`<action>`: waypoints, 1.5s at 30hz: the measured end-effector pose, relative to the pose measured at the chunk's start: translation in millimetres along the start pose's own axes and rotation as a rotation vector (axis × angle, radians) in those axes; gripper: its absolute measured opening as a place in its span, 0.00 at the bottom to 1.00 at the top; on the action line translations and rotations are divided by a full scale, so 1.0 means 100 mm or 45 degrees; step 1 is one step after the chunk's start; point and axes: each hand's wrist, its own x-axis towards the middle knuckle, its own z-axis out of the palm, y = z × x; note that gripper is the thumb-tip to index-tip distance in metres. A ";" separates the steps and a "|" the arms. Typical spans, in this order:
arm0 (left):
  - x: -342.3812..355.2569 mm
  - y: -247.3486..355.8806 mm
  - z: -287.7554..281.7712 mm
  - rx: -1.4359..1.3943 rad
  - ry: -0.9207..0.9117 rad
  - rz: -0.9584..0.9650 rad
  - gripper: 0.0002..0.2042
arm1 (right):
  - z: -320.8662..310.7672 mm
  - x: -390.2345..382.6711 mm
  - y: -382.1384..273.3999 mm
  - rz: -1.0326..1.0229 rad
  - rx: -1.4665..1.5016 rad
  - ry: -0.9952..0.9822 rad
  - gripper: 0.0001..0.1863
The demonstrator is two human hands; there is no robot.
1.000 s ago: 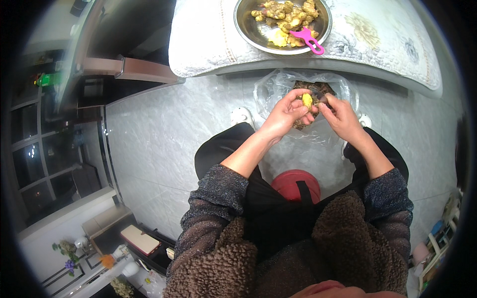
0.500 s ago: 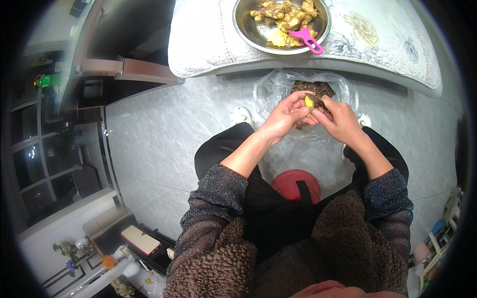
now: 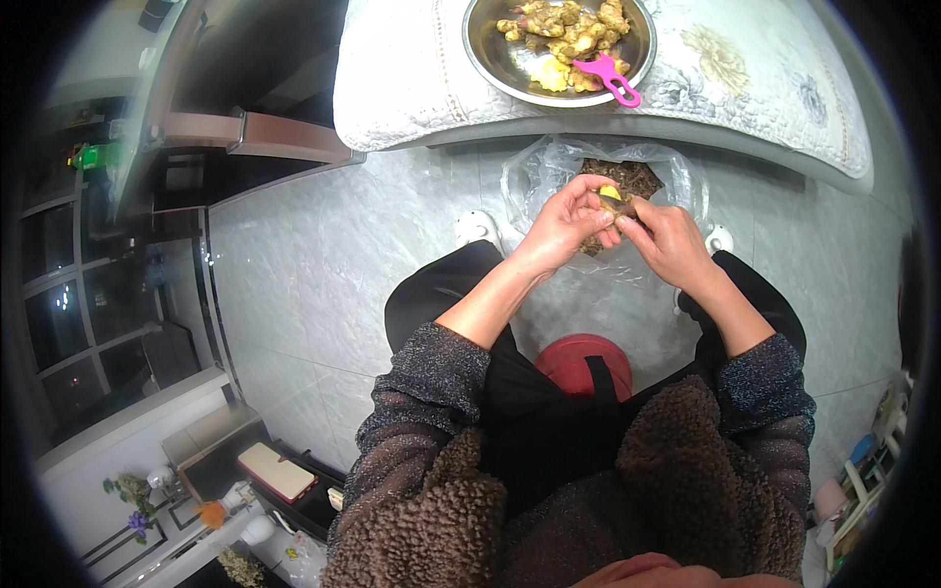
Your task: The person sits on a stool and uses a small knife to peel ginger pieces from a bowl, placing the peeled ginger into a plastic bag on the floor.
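Note:
My left hand [image 3: 569, 218] is closed around a small piece of ginger [image 3: 609, 192], its bright yellow flesh bared on one side. Pressed against the ginger is a dark, thin, blade-like thing [image 3: 618, 207], whose kind I cannot make out. The fingers of my right hand [image 3: 671, 235] pinch its right end, and the thumb lies close to the left fingertips. Both hands are over an open clear plastic bag [image 3: 534, 181] holding brown scraps [image 3: 635, 177]. Beyond it, a steel bowl [image 3: 487, 71] holds several knobs of ginger [image 3: 573, 34] and a pink peeler [image 3: 616, 80].
The bowl stands on a padded surface with a quilted white cover [image 3: 402, 73]. Between my legs is a red round stool or bucket [image 3: 578, 365] on the grey tiled floor [image 3: 294, 294]. White rounded feet [image 3: 476, 227] flank the bag. A dark cabinet [image 3: 221, 446] is at lower left.
The ginger and the dark thing have turned slightly between my fingers; the yellow flesh now shows above the dark edge. My right hand has dipped a little. The bowl appears unchanged.

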 end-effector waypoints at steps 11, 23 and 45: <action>-0.01 0.08 0.03 -0.051 0.015 -0.001 0.22 | -0.05 0.03 -0.03 0.126 0.071 0.014 0.16; 0.03 0.04 0.00 -0.127 -0.066 -0.005 0.19 | -0.01 0.03 0.02 0.055 0.041 0.026 0.16; -0.01 0.01 -0.12 -0.336 -0.240 -0.262 0.22 | -0.14 0.04 0.08 -0.145 0.080 -0.141 0.12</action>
